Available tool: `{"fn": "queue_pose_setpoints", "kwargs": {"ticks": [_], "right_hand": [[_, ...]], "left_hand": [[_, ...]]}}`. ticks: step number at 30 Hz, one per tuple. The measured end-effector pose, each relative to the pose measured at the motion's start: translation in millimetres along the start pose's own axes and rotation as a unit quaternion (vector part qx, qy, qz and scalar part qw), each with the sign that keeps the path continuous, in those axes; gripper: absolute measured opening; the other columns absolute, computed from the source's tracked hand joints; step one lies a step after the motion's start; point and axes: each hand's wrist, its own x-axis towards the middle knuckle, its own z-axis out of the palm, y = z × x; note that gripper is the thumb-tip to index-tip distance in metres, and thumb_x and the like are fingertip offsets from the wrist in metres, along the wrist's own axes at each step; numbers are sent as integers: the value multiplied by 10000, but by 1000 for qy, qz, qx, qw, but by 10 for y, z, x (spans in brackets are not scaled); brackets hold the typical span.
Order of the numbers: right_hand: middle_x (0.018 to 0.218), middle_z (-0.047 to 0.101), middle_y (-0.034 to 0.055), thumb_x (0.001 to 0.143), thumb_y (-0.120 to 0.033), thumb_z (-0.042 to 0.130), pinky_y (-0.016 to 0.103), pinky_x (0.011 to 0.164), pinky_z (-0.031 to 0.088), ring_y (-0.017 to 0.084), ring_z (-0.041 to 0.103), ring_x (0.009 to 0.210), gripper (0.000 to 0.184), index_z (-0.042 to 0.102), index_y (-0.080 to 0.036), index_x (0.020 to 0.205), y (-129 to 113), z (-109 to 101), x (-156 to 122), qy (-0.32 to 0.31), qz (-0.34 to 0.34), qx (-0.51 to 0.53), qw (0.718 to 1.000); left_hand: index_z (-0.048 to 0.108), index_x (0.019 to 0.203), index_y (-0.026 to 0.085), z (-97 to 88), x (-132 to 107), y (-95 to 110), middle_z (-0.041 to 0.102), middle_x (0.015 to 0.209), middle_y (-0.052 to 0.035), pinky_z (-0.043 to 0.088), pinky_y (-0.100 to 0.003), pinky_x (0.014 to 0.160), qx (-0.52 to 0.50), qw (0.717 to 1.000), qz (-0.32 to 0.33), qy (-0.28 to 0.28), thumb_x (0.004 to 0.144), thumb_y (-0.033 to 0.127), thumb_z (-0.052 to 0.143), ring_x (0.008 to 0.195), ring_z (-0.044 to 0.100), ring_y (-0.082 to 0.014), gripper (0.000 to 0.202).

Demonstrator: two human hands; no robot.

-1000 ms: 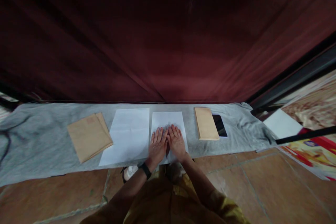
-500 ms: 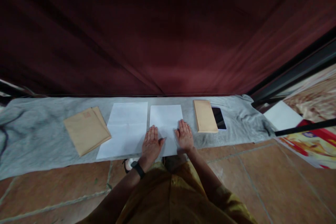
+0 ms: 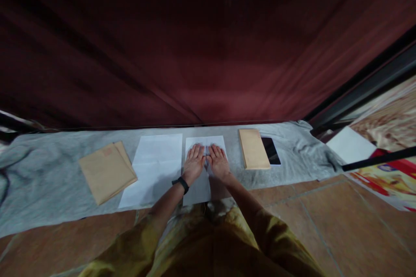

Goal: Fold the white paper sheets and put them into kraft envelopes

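Observation:
Both my hands lie flat, side by side, on a white sheet of paper [image 3: 196, 188] in front of me. My left hand [image 3: 194, 162], with a black band on its wrist, rests on the sheet's left half, fingers stretched out. On the right half is my right hand [image 3: 219, 162], palm down and fingers extended, the thumbs close together. To the left lies another white sheet [image 3: 157, 164] with a faint crease across it. Brown envelopes [image 3: 107, 169] overlap that sheet's left edge. A stack of tan envelopes [image 3: 254, 149] is to the right, against a dark-screened phone or tablet [image 3: 271, 150].
A grey cloth [image 3: 290, 156] covers the narrow surface, with a dark red curtain [image 3: 208, 73] rising behind it. Dark metal bars [image 3: 364, 91] stand at the right. Beyond them are a white sheet [image 3: 351, 145] and a red and yellow printed package [image 3: 390, 179]. Tiled floor [image 3: 351, 220] lies below.
My hands have slid forward and inward on the sheet, from its near side edges to near its middle. The view has tilted slightly; the envelopes and the other sheet stay put.

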Motion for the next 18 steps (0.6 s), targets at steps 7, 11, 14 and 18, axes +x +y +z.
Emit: {"fn": "queue_pose_setpoints", "kwargs": {"ticks": [7,11,14,18], "right_hand": [[1618,383,146,1064,-381,416,513,1217,257,309,350,1495,513,449,-176,1533,155,43,85,-1,36,-33,999],[1628,362,152,1065,-382,412,516,1222,237,307,325,1507,525,426,-175,1548,170,41,71,-3,43,-25,999],[1632,356,146,1068,-384,402,513,1224,227,303,314,1512,528,415,-179,1554,157,28,70,-8,47,-19,999],[1637,345,145,1070,-389,392,514,1225,223,291,311,1516,533,399,-187,1563,158,-22,95,-20,50,-14,998]], "left_hand": [[440,1536,176,44,97,-40,407,1616,-102,243,-486,1250,15,1000,13,6,1033,379,337,1532,297,-271,552],[437,1537,155,50,113,-65,411,1610,-116,240,-495,1251,10,1000,18,13,1030,394,344,1533,295,-275,568],[449,1528,144,20,100,-39,410,1608,-127,249,-503,1246,14,1000,17,6,1029,395,349,1533,292,-282,567],[467,1518,150,-54,-258,90,370,1626,-151,263,-538,1232,28,999,14,4,1020,413,396,1533,285,-317,568]]}}
